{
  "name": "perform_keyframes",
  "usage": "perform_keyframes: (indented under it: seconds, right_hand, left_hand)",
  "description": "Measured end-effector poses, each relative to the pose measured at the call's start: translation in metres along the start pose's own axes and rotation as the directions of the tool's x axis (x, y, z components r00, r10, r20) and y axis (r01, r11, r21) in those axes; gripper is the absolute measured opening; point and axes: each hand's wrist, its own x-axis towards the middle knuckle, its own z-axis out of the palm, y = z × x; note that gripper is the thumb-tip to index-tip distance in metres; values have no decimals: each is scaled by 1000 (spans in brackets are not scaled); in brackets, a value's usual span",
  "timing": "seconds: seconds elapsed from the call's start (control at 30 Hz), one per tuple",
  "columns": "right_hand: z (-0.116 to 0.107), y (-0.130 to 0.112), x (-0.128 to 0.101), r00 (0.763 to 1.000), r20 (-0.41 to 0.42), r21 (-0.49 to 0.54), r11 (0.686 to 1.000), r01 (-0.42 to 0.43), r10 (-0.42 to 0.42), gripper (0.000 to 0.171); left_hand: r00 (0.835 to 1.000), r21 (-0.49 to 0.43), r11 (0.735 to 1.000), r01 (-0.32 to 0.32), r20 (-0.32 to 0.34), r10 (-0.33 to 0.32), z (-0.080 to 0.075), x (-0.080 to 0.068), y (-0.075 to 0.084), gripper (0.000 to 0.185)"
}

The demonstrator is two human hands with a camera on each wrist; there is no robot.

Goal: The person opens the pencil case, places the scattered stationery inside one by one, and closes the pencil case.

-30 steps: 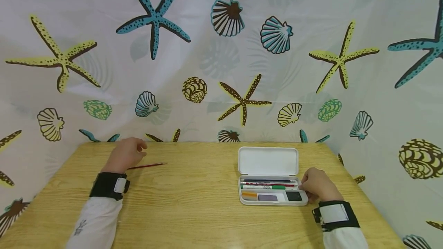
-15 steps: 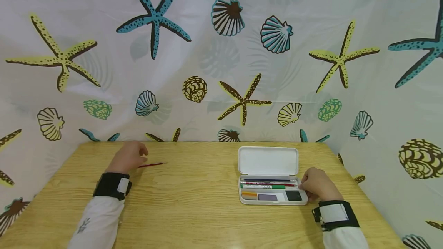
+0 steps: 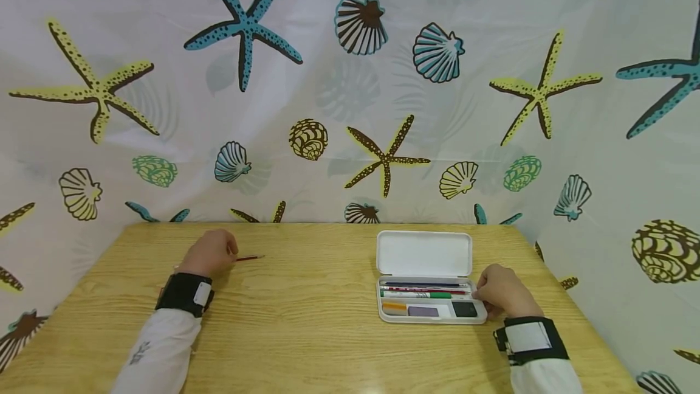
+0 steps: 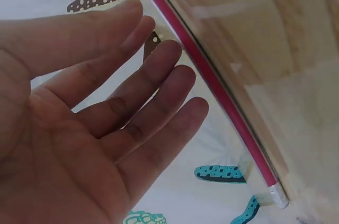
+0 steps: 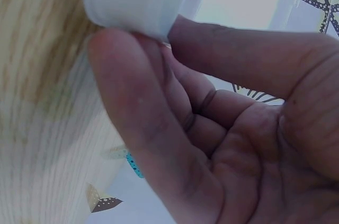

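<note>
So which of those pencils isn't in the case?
The red pencil lying alone on the table by the left hand; the others lie inside the open white case.

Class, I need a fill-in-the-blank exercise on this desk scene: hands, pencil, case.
1. The lid of the white pencil case stands ____.
2. The red pencil lies on the wooden table beside the ____ hand.
3. The right hand touches the case at its ____ end.
4. In the left wrist view, the fingers near the pencil are ____, not curled.

Missing words: open; left; right; straight
</note>
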Motion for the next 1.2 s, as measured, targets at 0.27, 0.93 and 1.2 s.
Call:
perform_keyframes:
  seconds: [0.27, 0.93, 1.2]
  right_hand:
    - [0, -1, 0, 1000, 4, 7, 1000, -12, 12, 12]
    - [0, -2, 0, 1000, -4, -13, 1000, -6, 6, 13]
    - [-1, -4, -2, 1000, -9, -32, 999, -5, 5, 12]
  left_hand:
    - [1000, 14, 1000, 3, 9, -3, 2, -3, 4, 13]
    - [999, 20, 999, 34, -3, -34, 8, -1, -2, 19]
    - [999, 67, 997, 32, -36, -29, 7, -1, 4, 15]
